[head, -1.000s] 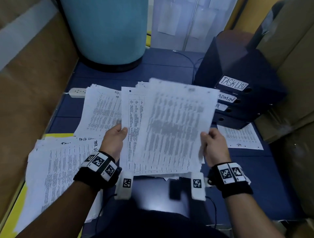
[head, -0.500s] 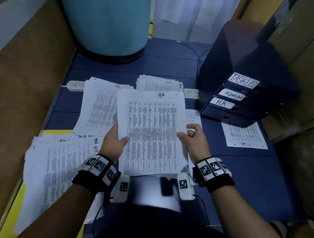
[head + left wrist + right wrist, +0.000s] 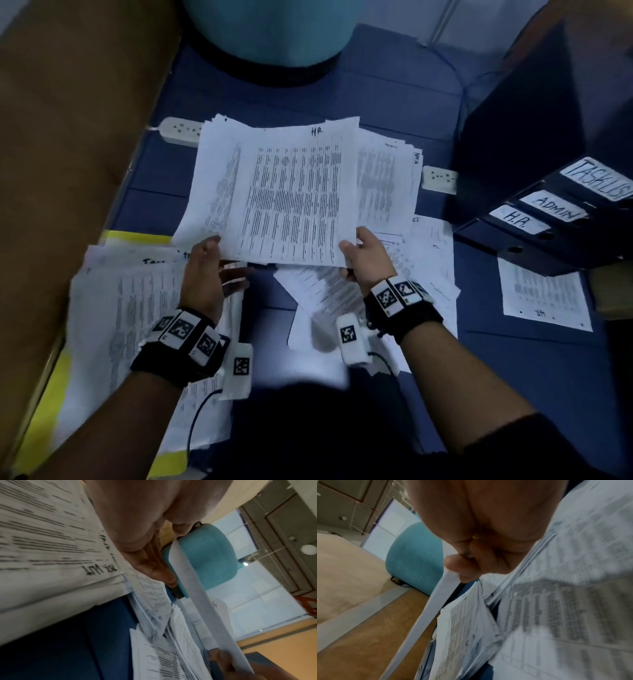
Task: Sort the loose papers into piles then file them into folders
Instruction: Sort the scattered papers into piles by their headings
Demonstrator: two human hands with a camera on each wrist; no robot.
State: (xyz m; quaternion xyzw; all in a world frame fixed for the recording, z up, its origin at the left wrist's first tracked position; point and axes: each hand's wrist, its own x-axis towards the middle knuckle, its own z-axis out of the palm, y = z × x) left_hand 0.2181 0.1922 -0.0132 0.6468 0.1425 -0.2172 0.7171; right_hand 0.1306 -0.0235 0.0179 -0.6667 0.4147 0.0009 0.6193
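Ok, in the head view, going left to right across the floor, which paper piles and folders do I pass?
Task list pile → HR sheet held by left hand and right hand → Admin pile → binders labelled H.R., ADMIN, TASKLIST.

Head view looks steeply down; both blurry wrist views sit close under palms, apparently sharing the teal stool (image 3: 204, 555).

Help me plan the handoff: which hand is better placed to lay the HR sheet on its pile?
Probably the right hand: it pinches the HR sheet, while the left hand merely supports its edge, fingers open.
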